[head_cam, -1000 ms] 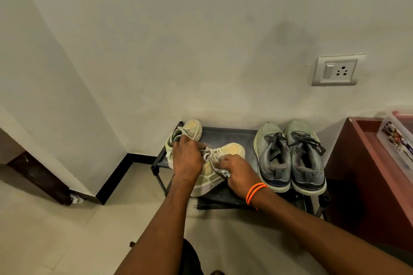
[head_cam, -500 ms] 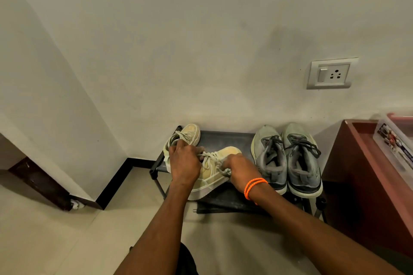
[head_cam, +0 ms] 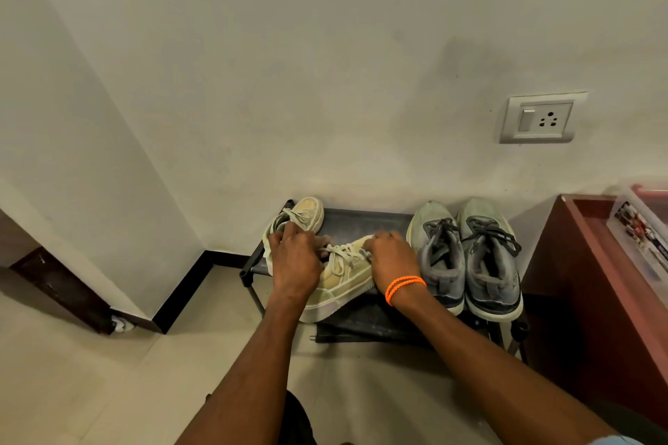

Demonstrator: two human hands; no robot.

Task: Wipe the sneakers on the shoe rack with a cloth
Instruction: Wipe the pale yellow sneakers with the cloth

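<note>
A cream sneaker [head_cam: 341, 276] lies tilted across the left half of the black shoe rack [head_cam: 365, 222], with its heel over the front edge. My left hand [head_cam: 294, 256] grips it at the collar and upper laces. My right hand [head_cam: 392, 260], with orange bands on the wrist, curls over its toe end. Whatever lies under that palm is hidden, and no cloth shows plainly. The second cream sneaker [head_cam: 307, 211] stands behind my left hand at the rack's back left. A grey-green pair [head_cam: 439, 249] [head_cam: 488, 249] stands side by side on the rack's right half.
The rack stands against a white wall with a socket plate [head_cam: 540, 119] above it. A reddish-brown cabinet [head_cam: 585, 264] holding a clear box [head_cam: 639, 228] crowds the right side. A dark door frame [head_cam: 61, 285] stands at the left, and tiled floor [head_cam: 90, 372] lies in front.
My right hand has slid from the laces up to the toe of the cream sneaker. My left hand has stayed at the collar.
</note>
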